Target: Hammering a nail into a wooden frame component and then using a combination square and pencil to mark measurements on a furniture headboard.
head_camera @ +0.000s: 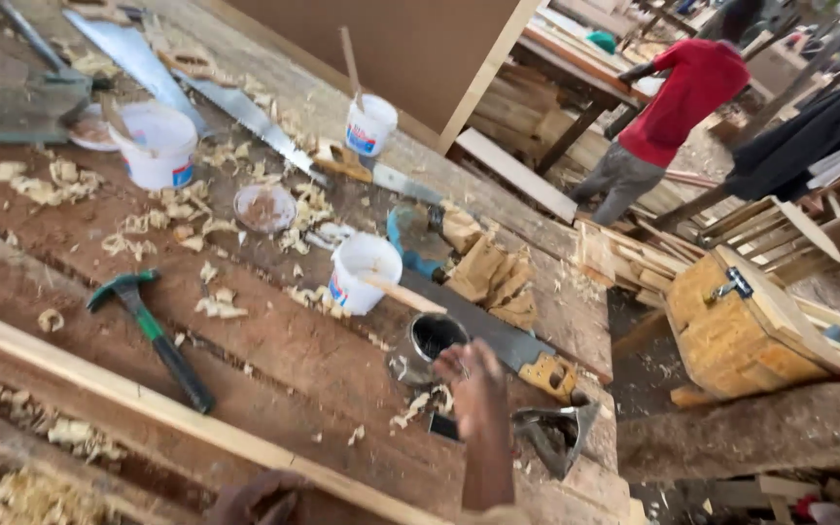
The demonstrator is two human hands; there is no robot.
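- Left hand (pixel 260 498) rests at the near edge of the workbench (pixel 274 340), fingers curled on nothing I can see.
- Right hand (pixel 473 384) reaches, fingers loosely apart, for the open metal tin (pixel 430 345) and is just short of touching it.
- A clumsy reach may tip the tin: it stands close to the bench's edge.
- Beside the tin crowd a white tub (pixel 362 272) with its stick (pixel 402 294), a handsaw (pixel 498 335) and, left, a hammer (pixel 153 335).

Right hand (pixel 473 384) reaches beside metal tin (pixel 430 342); hammer (pixel 153 335) lies apart.
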